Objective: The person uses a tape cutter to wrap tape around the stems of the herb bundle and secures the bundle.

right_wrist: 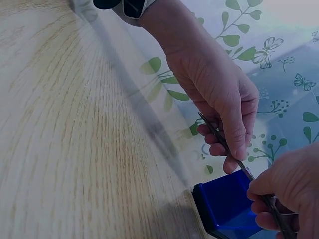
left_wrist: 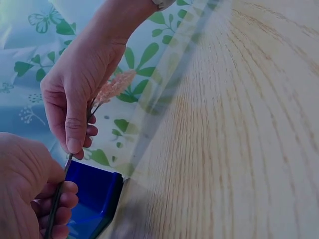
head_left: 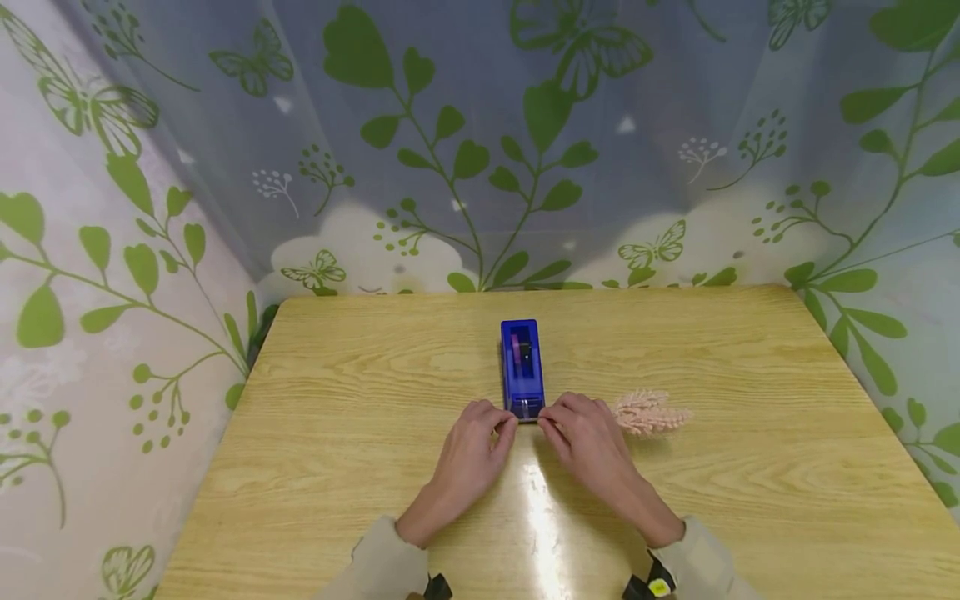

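A blue tape dispenser (head_left: 522, 367) stands lengthwise in the middle of the wooden table (head_left: 337, 375). Both hands meet at its near end. My left hand (head_left: 508, 422) and right hand (head_left: 547, 422) each pinch a thin dark stem (left_wrist: 57, 196) between thumb and fingers, just over the dispenser's (right_wrist: 224, 206) end. The stem carries a pale pink dried plume (head_left: 648, 412), which sticks out to the right past the right hand and lies low over the table. In the right wrist view the stem (right_wrist: 224, 144) runs from the left hand (right_wrist: 219, 94) to the right hand (right_wrist: 289, 184).
A curtain with green leaves and butterflies (head_left: 480, 150) closes in the table at the back and on both sides. The table's far edge (head_left: 525, 290) lies just behind the dispenser. Bare wood lies left and right of the hands.
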`<state>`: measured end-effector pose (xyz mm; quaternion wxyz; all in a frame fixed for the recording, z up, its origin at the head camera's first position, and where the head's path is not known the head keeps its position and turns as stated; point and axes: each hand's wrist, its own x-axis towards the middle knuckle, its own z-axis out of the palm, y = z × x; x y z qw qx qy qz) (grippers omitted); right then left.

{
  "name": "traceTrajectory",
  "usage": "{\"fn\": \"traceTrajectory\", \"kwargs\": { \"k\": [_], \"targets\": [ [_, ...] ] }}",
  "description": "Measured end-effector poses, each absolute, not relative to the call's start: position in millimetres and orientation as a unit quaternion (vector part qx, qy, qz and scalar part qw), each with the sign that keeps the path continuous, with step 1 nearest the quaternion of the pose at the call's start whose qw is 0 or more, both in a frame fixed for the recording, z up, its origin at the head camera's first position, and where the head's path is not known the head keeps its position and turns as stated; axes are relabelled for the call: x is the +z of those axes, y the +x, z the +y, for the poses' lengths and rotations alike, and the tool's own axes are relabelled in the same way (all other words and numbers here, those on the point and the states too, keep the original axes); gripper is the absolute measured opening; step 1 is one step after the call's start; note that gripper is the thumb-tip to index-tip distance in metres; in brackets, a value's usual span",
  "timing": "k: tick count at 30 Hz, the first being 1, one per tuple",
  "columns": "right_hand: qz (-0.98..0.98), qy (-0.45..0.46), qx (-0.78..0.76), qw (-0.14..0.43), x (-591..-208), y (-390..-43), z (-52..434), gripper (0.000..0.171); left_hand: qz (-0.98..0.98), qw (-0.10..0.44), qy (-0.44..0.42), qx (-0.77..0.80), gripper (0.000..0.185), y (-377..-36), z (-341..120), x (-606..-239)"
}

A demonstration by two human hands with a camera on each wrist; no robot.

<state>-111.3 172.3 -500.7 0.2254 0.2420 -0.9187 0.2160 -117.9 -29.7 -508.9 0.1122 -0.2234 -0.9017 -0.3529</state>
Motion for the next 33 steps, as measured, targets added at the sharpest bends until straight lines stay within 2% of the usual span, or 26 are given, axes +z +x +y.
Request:
{"fn": "traceTrajectory", "kwargs": {
  "k": [12,23,33],
  "targets": [
    [-0.918,0.236,0.221,0.230,-501.9,-112.4,172.1,0.006,-0.896,0.125,-0.233,-0.356,0.008,-120.8,-29.6,-509.0],
    [-0.928,0.216,0.227,0.200,-503.4,-111.1,171.1,0.008,-0.886,0.150,-0.244,-0.363,0.004,-124.1,-30.2,-511.9],
    [-0.927,0.217,0.225,0.209,-501.8,-113.8,169.3,0.004,-0.888,0.128,-0.235,-0.374,0.005,-125.5,-31.4,-510.1]
  ]
}}
